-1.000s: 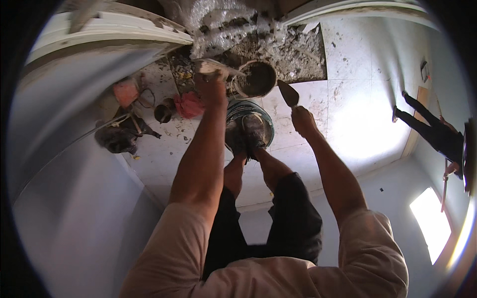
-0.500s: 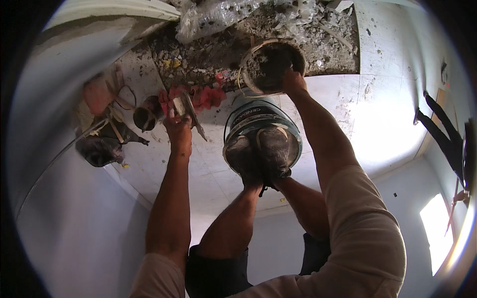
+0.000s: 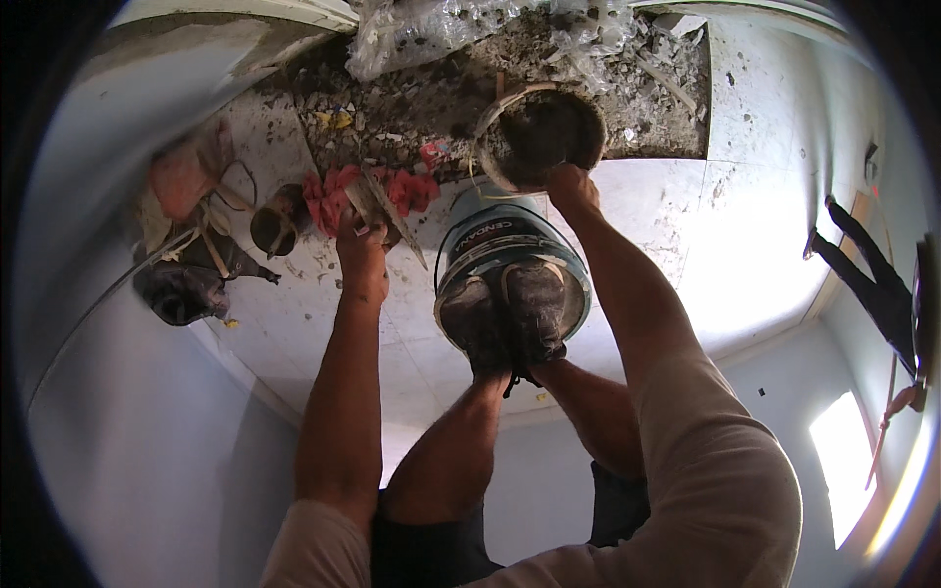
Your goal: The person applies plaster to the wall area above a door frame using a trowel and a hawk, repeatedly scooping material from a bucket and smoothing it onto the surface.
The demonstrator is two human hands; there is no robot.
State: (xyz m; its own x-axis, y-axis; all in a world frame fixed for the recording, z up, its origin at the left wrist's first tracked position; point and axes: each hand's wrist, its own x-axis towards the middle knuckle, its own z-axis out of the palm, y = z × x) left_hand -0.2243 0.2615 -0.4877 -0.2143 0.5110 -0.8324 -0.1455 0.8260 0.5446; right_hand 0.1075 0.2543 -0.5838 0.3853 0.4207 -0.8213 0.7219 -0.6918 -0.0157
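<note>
My left hand [image 3: 365, 255] grips a flat, mortar-stained float [image 3: 394, 227], held tilted over the floor near a crumpled red bag [image 3: 421, 194]. My right hand [image 3: 573, 191] is closed at the near rim of a bucket of grey mortar [image 3: 537, 127], holding the trowel, whose blade is hidden in the dark mix. My shoes [image 3: 529, 304] stand on an upturned teal bucket [image 3: 451, 255] between my arms.
At left lie a small pot [image 3: 274, 225], a black bag [image 3: 176, 294], an orange container [image 3: 176, 186] and tools. A rubble strip with plastic sheeting [image 3: 412, 39] runs beyond the white tiles [image 3: 657, 225]. At right stands another person in dark trousers [image 3: 863, 284] holding a pole.
Since a second ago my left hand has moved down and left with the float, and my right hand has lowered the trowel into the mortar bucket. The view has shifted as well.
</note>
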